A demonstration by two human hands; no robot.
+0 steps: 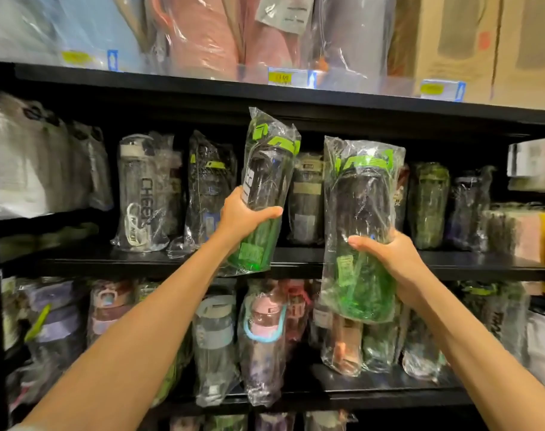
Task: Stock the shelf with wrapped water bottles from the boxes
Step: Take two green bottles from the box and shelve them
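I hold two green-and-black water bottles in clear plastic wrap, one in each hand, raised in front of the middle shelf [171, 262]. My left hand [243, 217] grips the left bottle [266, 181] around its middle; it tilts slightly right, and its top reaches the underside of the shelf above. My right hand [389, 262] grips the right bottle [361, 213] from the right side, upright. That bottle's bottom hangs below the shelf's front edge. No boxes are in view.
The middle shelf holds several wrapped bottles [140, 194] in a row at the back. The lower shelf [374, 393] is packed with pink, purple and grey wrapped bottles. The top shelf [202, 85] carries large wrapped items and cardboard boxes [470, 42], with yellow price tags [280, 77].
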